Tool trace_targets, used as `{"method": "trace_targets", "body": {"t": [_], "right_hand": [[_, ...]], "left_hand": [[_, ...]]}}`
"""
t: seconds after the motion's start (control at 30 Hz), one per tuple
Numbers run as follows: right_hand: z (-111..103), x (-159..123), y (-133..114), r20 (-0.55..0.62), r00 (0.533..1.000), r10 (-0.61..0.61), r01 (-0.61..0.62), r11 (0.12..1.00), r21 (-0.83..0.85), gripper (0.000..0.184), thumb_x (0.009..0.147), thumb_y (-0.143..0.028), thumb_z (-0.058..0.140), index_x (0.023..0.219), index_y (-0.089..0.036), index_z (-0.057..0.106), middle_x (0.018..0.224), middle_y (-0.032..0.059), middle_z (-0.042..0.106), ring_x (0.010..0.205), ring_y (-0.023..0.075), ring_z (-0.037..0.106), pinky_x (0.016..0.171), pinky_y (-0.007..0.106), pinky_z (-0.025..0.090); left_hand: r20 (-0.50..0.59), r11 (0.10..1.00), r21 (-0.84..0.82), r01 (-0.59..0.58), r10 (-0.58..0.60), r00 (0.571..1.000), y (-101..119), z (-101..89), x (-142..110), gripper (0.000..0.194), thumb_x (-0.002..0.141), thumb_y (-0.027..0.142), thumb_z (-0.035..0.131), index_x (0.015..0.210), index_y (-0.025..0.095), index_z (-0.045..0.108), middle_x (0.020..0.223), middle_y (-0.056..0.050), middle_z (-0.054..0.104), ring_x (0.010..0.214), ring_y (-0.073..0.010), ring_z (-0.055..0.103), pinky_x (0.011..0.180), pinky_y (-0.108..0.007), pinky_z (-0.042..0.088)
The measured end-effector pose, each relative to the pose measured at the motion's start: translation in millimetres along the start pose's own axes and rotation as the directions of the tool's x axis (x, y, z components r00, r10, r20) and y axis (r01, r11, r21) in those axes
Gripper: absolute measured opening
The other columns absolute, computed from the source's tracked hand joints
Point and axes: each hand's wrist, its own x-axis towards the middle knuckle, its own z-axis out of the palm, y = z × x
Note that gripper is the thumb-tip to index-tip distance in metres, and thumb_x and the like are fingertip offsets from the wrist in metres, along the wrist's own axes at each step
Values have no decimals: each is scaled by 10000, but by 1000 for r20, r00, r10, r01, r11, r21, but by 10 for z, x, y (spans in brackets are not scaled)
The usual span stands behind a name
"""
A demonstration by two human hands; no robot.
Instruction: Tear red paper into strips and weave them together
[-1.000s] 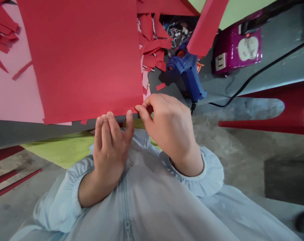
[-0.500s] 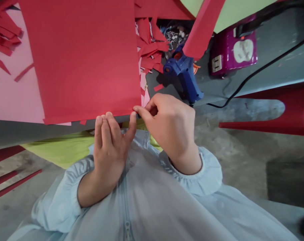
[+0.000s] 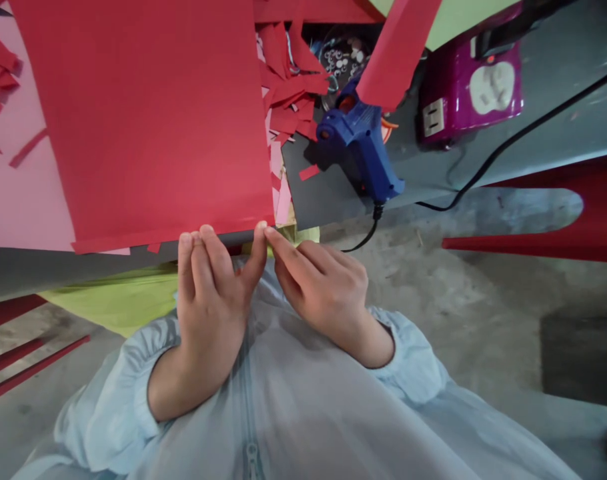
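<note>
From afar I saw left hand (image 3: 211, 313), three fingers together, thumb spread, and right hand (image 3: 329, 285), index out, pinch unclear, at the near edge of red paper (image 3: 153, 120) over the table (image 3: 558, 83), where flat, even pressing seemed best.

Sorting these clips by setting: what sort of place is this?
Probably a craft workspace, going by the large red sheet of paper, the cut red strips and the blue glue gun.

from the right hand (image 3: 328, 287), the blue glue gun (image 3: 364, 150) and its cord (image 3: 377, 213) obstruct one o'clock; toward three o'clock, a hand can pass above the floor (image 3: 423, 287).
</note>
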Motion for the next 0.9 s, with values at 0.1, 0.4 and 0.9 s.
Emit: {"method": "trace_targets", "body": {"t": [0.1, 0.4, 0.9], "right_hand": [[12, -18, -4, -3, 1000, -7, 7, 1000, 7, 250, 940, -150, 563, 1140, -94, 703, 575, -54, 543, 526, 90, 488, 533, 259, 385], [-3, -74, 17, -14, 1000, 11, -10, 998, 60, 269, 894, -123, 593, 1129, -63, 709, 622, -34, 610, 551, 96, 528, 543, 270, 418], [-6, -35, 32, -39, 999, 13, -9, 994, 112, 245, 902, -117, 571, 1075, -89, 742, 576, -38, 593, 532, 95, 520, 537, 259, 390]], "left_hand": [[25, 995, -84, 51, -49, 998, 10, 3, 0, 801, 906, 112, 638, 1562, 373, 260, 1484, -163, 470, 1379, -394, 476, 1078, -671, 436], [-3, 998, -1, 59, -59, 998, 73, 5, 40, 843, 869, 66, 658, 1553, 381, 279, 1468, -133, 481, 1388, -378, 465, 1055, -667, 464], [25, 994, -63, 94, -92, 995, -22, -29, -5, 661, 960, 128, 481, 1565, 42, 230, 1359, -266, 575, 1348, -367, 518, 1162, -551, 408]]}}
